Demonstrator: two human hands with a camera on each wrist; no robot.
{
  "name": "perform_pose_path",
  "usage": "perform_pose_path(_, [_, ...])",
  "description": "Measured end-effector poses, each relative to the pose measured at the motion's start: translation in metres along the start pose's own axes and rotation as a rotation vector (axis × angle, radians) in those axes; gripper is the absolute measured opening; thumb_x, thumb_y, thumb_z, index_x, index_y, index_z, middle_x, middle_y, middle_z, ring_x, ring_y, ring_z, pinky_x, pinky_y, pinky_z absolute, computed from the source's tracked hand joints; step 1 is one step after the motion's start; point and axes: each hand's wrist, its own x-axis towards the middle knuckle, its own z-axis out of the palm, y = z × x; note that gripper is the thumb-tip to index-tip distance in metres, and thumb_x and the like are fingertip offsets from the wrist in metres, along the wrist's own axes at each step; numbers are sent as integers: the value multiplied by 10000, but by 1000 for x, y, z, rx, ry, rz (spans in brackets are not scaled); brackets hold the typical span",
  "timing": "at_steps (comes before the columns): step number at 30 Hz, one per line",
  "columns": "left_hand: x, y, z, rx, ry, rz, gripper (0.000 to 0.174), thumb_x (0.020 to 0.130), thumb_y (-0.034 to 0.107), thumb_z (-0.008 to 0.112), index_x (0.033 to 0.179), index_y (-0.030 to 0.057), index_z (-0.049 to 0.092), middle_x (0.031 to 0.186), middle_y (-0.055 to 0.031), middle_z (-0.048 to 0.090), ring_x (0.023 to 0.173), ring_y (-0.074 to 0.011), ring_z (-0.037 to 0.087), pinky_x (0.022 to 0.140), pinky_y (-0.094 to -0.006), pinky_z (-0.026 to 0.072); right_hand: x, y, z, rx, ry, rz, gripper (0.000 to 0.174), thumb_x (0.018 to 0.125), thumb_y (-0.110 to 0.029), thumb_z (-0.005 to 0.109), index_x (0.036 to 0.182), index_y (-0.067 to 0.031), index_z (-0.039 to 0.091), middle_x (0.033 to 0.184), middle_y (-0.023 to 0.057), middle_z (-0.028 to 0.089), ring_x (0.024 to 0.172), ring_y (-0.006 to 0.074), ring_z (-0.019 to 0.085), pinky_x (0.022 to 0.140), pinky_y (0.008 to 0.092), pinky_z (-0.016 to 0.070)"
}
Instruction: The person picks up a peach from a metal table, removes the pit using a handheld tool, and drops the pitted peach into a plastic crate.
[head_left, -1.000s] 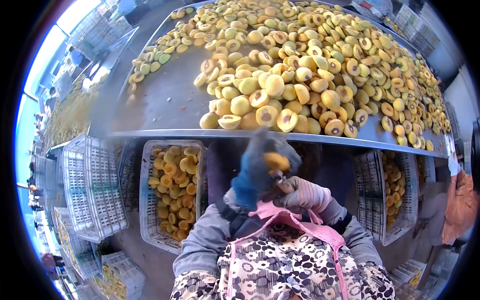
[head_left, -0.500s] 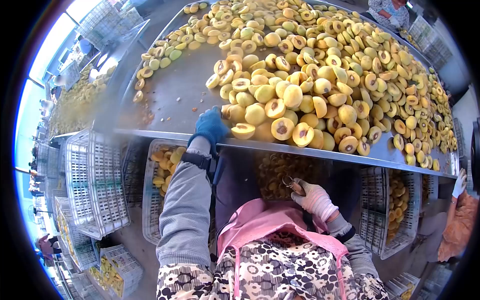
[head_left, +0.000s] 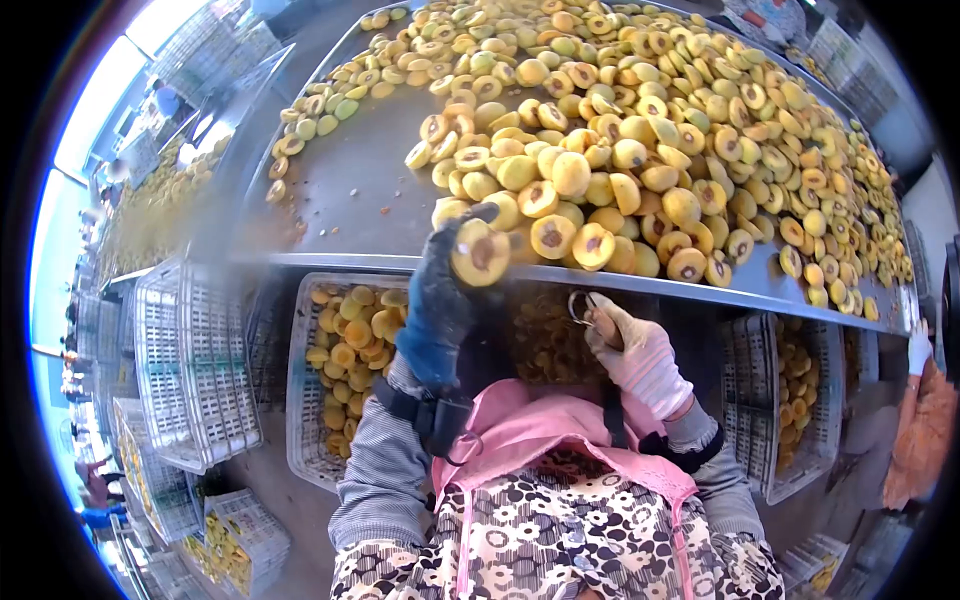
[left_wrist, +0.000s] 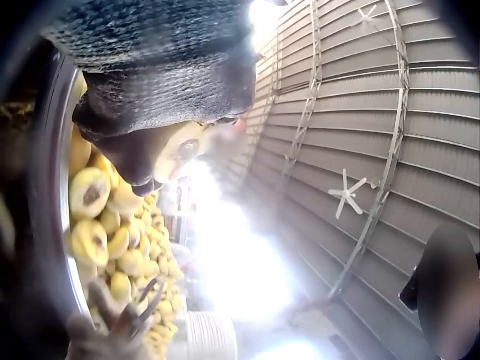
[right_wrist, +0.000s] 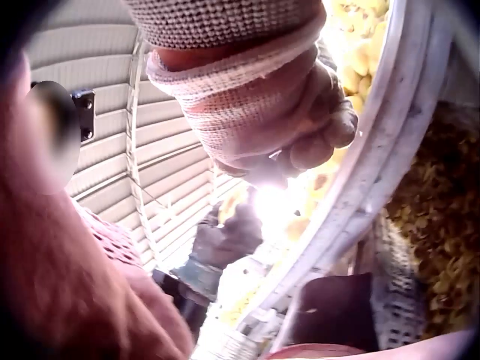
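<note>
In the head view my left hand [head_left: 436,305], in a blue glove with dark palm and fingers, holds a halved yellow peach [head_left: 480,256] near the front edge of the metal table [head_left: 345,215]. Its cut face, with a brown centre, faces up toward the head camera. My right hand [head_left: 642,357], in a pale striped glove, grips a small tool with a metal loop and a short brownish handle [head_left: 606,324]. The loop points toward the table, apart from the peach. The left wrist view shows the held peach half [left_wrist: 176,150] at the dark fingertips, partly covered by them.
Many peach halves [head_left: 680,150] are heaped on the table, which has a raised metal rim. A crate of peach halves [head_left: 300,400] stands at the left, another crate [head_left: 800,470] at the right. Below, between the legs, lie brownish scraps [head_left: 550,345]. Another person's gloved hand [head_left: 919,348] shows at far right.
My left hand reached to the fruit at the table's edge half a second ago and has come back with a peach half. My right hand has lifted slightly toward the table with the loop tool.
</note>
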Motion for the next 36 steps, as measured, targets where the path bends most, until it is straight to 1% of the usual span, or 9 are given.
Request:
perform_pose_path(2, [-8, 13, 20, 87, -29, 94, 553, 763, -56, 688, 1251, -13, 431, 1193, -155, 592, 1026, -235, 630, 867, -335, 513, 5, -34, -18, -65, 36, -95, 532, 776, -201, 708, 1277, -151, 537, 707, 179, 623, 672, 375, 625, 593, 415, 501])
perform_pose_path(4, [-16, 20, 37, -464, -132, -418, 617, 750, -18, 731, 1275, -2, 407, 1191, -150, 589, 1037, -215, 612, 891, -332, 500, 4, -40, -20, -83, 50, -115, 558, 774, -197, 702, 1296, -120, 519, 707, 175, 626, 671, 365, 630, 596, 417, 501])
perform_pose_path(13, [-25, 62, 62, -14, -217, -135, 757, 695, 165, 842, 1290, -12, 410, 1127, -150, 608, 996, -237, 619, 869, -340, 495, -2, -53, -34, -230, -95, 134, 607, 745, -151, 709, 1314, -97, 503, 844, 193, 653, 784, 375, 645, 678, 385, 527])
perform_pose_path(15, [-29, 63, 71, -126, -52, -77, 332, 910, 78, 550, 1231, -2, 513, 1107, -134, 642, 891, -206, 643, 804, -323, 526, -4, -48, -31, -217, -74, 114, 586, 746, -158, 708, 1299, -118, 517, 835, 189, 653, 777, 376, 644, 669, 392, 525])
perform_pose_path(24, [-45, 37, 77, -332, -85, -363, 276, 935, 144, 532, 1162, -12, 543, 1033, -134, 678, 871, -220, 655, 781, -320, 532, -8, -36, -12, -269, -172, 115, 320, 803, -203, 639, 1096, -89, 581, 776, 177, 650, 739, 377, 632, 677, 428, 506])
perform_pose_path(26, [-39, 32, 69, -258, -161, -275, 266, 938, 154, 543, 1136, -22, 565, 1010, -123, 684, 854, -202, 653, 774, -314, 532, -18, -24, 0, 358, -234, 6, 295, 817, -210, 610, 1088, -95, 592, 755, 168, 652, 690, 394, 625, 639, 442, 506])
perform_pose_path(32, [-22, 59, 75, -600, -116, -607, 244, 911, 148, 617, 1038, -58, 647, 980, -130, 690, 809, -133, 638, 754, -283, 529, -4, -48, -20, -206, -349, 293, 293, 812, -96, 650, 1098, -33, 627, 899, 64, 686, 843, 93, 590, 757, 274, 484])
perform_pose_path(34, [-21, 53, 69, -840, -345, -597, 219, 887, 85, 601, 1049, -58, 636, 987, -176, 682, 870, -226, 665, 788, -316, 544, -20, -38, -9, 812, -525, 359, 245, 810, -109, 650, 1051, -71, 664, 823, 54, 679, 766, 137, 619, 735, 281, 495])
perform_pose_path(36, [-23, 45, 66, -934, -409, -618, 239, 901, 131, 582, 1032, -63, 632, 949, -192, 677, 843, -254, 664, 777, -344, 549, -18, -34, -12, 858, -621, 389, 235, 813, -49, 622, 1042, -59, 677, 847, 1, 671, 771, 82, 588, 730, 250, 485])
